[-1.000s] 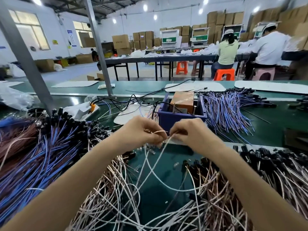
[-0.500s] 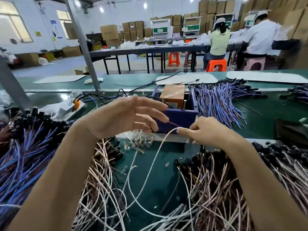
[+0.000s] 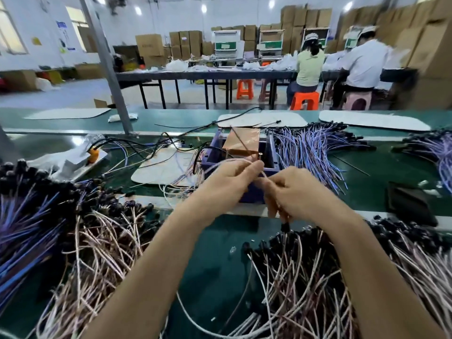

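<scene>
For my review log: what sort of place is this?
Probably a wire-harness assembly factory: heaps of cut wires with black connectors on the green bench, cartons stacked at the back wall, capped workers seated at a long table. The left hand and right hand pinch a thin wire.

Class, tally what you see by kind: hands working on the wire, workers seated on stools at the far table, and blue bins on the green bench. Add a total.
Hands: 2, left hand and right hand, both gripping the wire
Seated workers: 2
Blue bins: 1
Total: 5
</scene>
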Action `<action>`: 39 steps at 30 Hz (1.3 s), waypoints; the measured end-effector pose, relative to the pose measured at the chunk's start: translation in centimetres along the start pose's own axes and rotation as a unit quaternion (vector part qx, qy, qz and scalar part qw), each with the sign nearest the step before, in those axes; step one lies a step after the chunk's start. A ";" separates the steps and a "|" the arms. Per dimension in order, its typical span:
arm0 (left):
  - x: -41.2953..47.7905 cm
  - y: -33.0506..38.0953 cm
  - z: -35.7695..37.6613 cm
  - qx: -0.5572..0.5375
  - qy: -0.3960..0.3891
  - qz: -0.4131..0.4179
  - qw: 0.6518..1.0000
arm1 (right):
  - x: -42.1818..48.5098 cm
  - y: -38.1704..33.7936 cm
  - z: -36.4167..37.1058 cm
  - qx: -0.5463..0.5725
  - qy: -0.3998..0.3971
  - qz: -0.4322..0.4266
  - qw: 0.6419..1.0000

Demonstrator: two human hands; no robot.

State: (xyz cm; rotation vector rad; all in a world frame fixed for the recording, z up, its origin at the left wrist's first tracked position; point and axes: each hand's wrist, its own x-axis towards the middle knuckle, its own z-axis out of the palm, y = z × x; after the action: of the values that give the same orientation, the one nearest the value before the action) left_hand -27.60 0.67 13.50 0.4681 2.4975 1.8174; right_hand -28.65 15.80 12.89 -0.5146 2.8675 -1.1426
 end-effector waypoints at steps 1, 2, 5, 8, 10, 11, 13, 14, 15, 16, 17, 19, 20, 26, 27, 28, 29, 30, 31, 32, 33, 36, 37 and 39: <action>0.2 -0.1 0.1 -0.080 0.001 0.003 0.997 | -0.2 -0.2 0.3 0.021 -0.034 0.002 0.999; 0.3 -0.2 0.1 -0.137 -0.002 0.005 0.990 | -0.2 -0.4 0.4 0.041 -0.063 0.003 0.997; 0.3 -0.1 -0.7 -0.172 0.033 0.015 0.984 | -0.6 -0.5 0.5 0.075 -0.129 0.008 0.989; 0.4 0.1 -2.3 -0.213 0.101 0.026 0.971 | -1.1 -0.3 0.0 0.067 -0.256 0.017 0.964; 0.3 0.1 -3.7 -0.223 0.153 0.030 0.962 | -1.4 -0.1 -0.1 0.044 -0.327 0.026 0.944; 0.2 0.0 -4.2 -0.239 0.165 0.029 0.956 | -1.4 0.0 -0.1 0.040 -0.341 0.033 0.939; 0.2 -0.1 -4.6 -0.276 0.160 0.023 0.947 | -1.3 0.2 0.0 0.054 -0.336 0.039 0.940; 0.2 -0.2 -4.6 -0.282 0.149 0.018 0.948 | -1.1 0.2 0.1 0.070 -0.321 0.034 0.944; 0.3 -0.2 -4.3 -0.275 0.136 0.014 0.952 | -1.0 0.1 0.2 0.092 -0.300 0.022 0.949; 0.3 -0.3 -4.0 -0.265 0.116 0.013 0.957 | -0.8 0.0 0.3 0.126 -0.275 0.008 0.953; 0.4 -0.3 -3.5 -0.255 0.091 0.013 0.963 | -0.6 -0.1 0.4 0.170 -0.249 -0.001 0.953; 0.5 -0.3 -2.7 -0.239 0.048 0.016 0.970 | -0.5 -0.3 0.5 0.260 -0.211 -0.003 0.942; 0.5 -0.3 -2.5 -0.231 0.040 0.017 0.972 | -0.4 -0.4 0.5 0.289 -0.199 -0.002 0.937; 0.1 0.2 -3.4 -0.284 0.125 0.047 0.949 | -0.3 -0.2 0.5 0.307 -0.136 0.033 0.941; 0.2 0.2 -3.9 -0.309 0.162 0.057 0.935 | -0.3 -0.1 0.4 0.308 -0.133 0.043 0.941; 0.2 0.2 -4.5 -0.334 0.200 0.065 0.919 | -0.3 0.0 0.4 0.308 -0.127 0.055 0.941; 0.2 0.2 -5.1 -0.356 0.234 0.073 0.902 | -0.3 0.1 0.4 0.308 -0.118 0.066 0.942; 0.3 0.1 -5.7 -0.373 0.265 0.079 0.886 | -0.3 0.2 0.4 0.308 -0.110 0.076 0.942; 0.3 -0.1 -6.2 -0.386 0.292 0.082 0.871 | -0.2 0.3 0.4 0.309 -0.103 0.083 0.942; 0.3 -0.2 -6.6 -0.395 0.314 0.084 0.859 | -0.2 0.4 0.4 0.314 -0.099 0.088 0.940; 0.4 -0.4 -6.8 -0.401 0.330 0.085 0.850 | -0.2 0.5 0.4 0.321 -0.097 0.093 0.937; 0.6 -0.5 -7.2 -0.429 0.345 0.108 0.828 | 0.1 0.7 0.6 0.348 -0.082 0.112 0.927; 0.7 -0.5 -7.1 -0.447 0.348 0.124 0.815 | 0.2 0.8 0.8 0.354 -0.073 0.117 0.925; 0.8 -0.5 -7.0 -0.471 0.361 0.158 0.789 | 0.5 1.2 1.0 0.362 -0.047 0.125 0.923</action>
State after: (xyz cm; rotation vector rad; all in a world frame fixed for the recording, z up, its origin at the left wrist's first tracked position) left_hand -29.79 -5.76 15.41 0.1191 1.3270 3.5129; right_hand -29.34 15.76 11.40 -0.1495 2.1030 -1.8920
